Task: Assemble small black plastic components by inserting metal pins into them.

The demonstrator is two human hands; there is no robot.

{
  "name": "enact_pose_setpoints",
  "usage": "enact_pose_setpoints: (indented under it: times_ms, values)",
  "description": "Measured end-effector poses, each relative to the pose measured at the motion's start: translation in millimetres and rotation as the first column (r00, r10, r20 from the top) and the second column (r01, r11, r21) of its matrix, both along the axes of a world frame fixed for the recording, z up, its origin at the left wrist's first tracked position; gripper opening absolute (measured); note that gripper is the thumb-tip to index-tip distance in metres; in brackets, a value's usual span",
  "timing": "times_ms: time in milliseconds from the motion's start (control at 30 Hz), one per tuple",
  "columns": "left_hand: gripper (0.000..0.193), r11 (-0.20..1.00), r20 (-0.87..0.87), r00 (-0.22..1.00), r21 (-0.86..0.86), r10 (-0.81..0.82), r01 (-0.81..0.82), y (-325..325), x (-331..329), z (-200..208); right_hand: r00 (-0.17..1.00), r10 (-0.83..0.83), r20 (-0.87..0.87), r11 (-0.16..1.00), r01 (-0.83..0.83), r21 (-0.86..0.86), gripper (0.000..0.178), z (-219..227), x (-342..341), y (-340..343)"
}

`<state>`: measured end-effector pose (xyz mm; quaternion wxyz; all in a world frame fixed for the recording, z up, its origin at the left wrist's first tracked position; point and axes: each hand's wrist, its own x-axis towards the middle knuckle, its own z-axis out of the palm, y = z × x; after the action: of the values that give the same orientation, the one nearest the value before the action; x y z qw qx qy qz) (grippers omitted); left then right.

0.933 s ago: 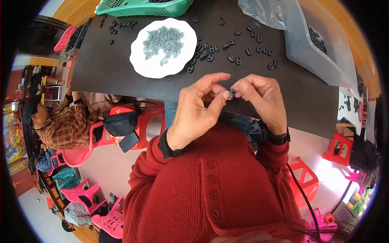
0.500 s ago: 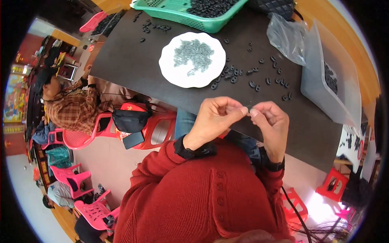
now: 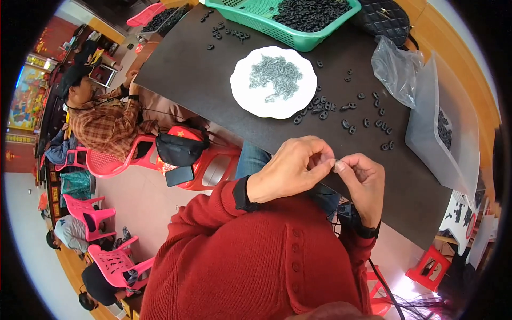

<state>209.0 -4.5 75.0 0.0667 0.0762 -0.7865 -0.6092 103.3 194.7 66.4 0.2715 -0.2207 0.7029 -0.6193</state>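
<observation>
My left hand (image 3: 290, 168) and my right hand (image 3: 364, 180) meet fingertip to fingertip over the near edge of a dark table (image 3: 202, 85). They pinch a tiny part between them; it is too small to make out. A white plate (image 3: 242, 98) with a heap of small grey metal pieces (image 3: 274, 77) lies just beyond my hands. Several small black rubber rings (image 3: 341, 114) are scattered to its right. A green basket (image 3: 250, 16) full of the same black pieces stands at the far edge.
A clear plastic bin (image 3: 426, 144) with black pieces stands at the right, a crumpled plastic bag (image 3: 397, 69) beside it and a black quilted bag (image 3: 384, 18) behind. A person in a plaid shirt (image 3: 109, 125) sits on a red plastic chair (image 3: 114, 162) at the left. Pink chairs (image 3: 114, 261) stand behind.
The view has tilted, so the table and plate sit higher and more to the right. My hands stay together at the table's edge, fingertips still pinched.
</observation>
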Motion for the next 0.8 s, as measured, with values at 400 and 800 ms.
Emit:
enact_pose_setpoints:
  times_ms: [400, 800]
  values:
    - [0.014, 0.404, -0.132, 0.866, -0.844, 0.483, -0.354, -122.7, -23.4, -45.4, 0.988, -0.123, -0.091, 0.992, 0.122, -0.011, 0.008, 3.0, -9.6, 15.3]
    - [0.022, 0.412, -0.020, 0.870, -0.875, 0.493, -0.254, -128.0, -45.3, -73.8, 0.993, -0.094, -0.071, 0.995, 0.095, 0.010, 0.007, -5.6, -15.0, 20.8]
